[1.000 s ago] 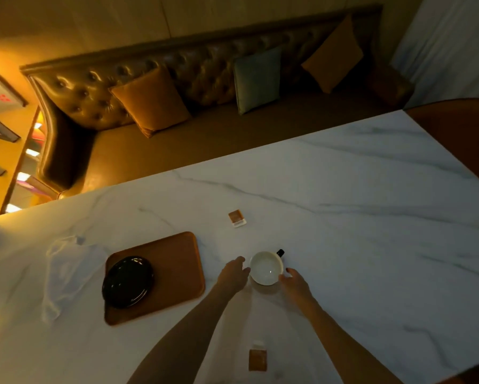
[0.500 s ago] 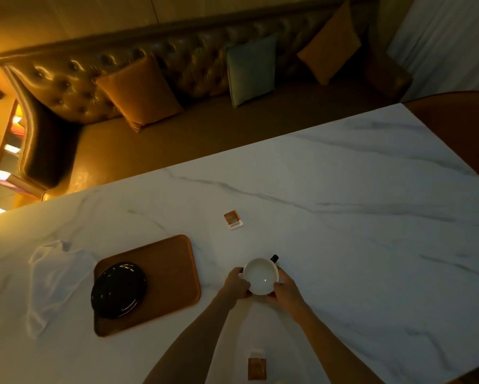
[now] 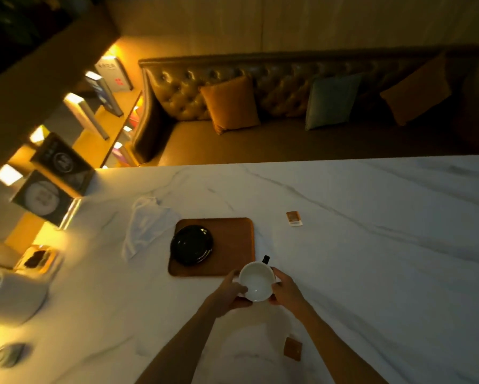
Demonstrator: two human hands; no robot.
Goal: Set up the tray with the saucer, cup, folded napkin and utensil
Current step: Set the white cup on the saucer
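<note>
Two-hand grip on the white round ceramic cup [image 3: 257, 284]: left hand [image 3: 230, 293] curled around its left wall, right hand [image 3: 285, 286] wrapped on the right wall. Cup is at the near right corner of the brown rectangular wooden tray [image 3: 232, 245]; can't tell if it's clear of the table. Black round saucer [image 3: 191, 244] sits hard against the tray's left edge. Crumpled white cloth napkin [image 3: 146, 225] lies just left of the tray, unfolded. Risks: an off-centre landing rocks the saucer off that edge; dim light could make the cup clip the saucer rim.

dim, warm amber | light from lit shelves [image 3: 74, 126] at left | glare on table [image 3: 371, 245] near-left edge | left side motion-blurred | wide-angle bend at edges
</note>
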